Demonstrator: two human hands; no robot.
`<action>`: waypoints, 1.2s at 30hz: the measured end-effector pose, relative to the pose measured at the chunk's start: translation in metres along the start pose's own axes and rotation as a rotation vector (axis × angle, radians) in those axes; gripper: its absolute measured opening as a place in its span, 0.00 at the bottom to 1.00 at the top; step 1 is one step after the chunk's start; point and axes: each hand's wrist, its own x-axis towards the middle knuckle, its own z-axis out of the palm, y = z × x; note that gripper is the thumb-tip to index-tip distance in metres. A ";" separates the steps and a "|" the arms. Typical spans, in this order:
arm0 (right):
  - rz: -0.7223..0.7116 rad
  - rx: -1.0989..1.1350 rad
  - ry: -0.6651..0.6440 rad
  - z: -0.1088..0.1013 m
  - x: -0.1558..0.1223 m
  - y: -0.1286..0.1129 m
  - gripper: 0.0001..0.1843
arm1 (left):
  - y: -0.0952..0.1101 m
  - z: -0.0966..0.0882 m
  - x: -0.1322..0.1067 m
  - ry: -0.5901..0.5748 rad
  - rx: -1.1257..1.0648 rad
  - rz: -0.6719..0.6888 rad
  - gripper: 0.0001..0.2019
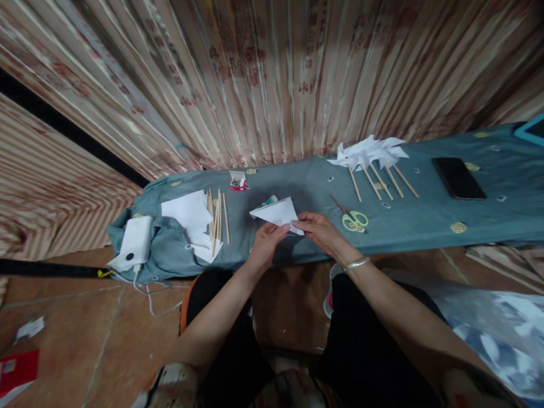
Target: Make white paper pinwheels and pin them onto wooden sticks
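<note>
Between my two hands, above the cloth-covered table, is a sheet of white paper folded into a pointed shape. My left hand pinches its lower edge, and my right hand grips its right corner. Partly hidden behind the paper lies a small green and white item whose kind I cannot make out. Scissors with yellow-green handles lie just right of my right hand. Several thin wooden sticks rest to the left, partly on white paper sheets.
A small red and white box stands open near the table's back edge. Several white paper pinwheels on sticks lie at the back right. Farther right is a black phone. A white power bank with a cable sits at the left end.
</note>
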 end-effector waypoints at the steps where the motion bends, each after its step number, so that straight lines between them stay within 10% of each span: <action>1: 0.013 0.009 -0.003 0.001 0.000 0.000 0.23 | 0.001 0.005 0.003 0.020 -0.061 -0.026 0.22; 15: -0.321 -0.880 0.406 -0.081 -0.011 -0.009 0.13 | -0.005 -0.001 0.035 0.067 -0.143 -0.123 0.18; 23: -0.107 -0.287 0.156 -0.041 0.000 0.002 0.20 | -0.008 0.004 0.037 0.050 -0.154 -0.124 0.19; 36: -0.340 -0.409 0.215 0.001 0.009 -0.008 0.14 | -0.011 0.002 0.029 -0.011 -0.119 -0.112 0.21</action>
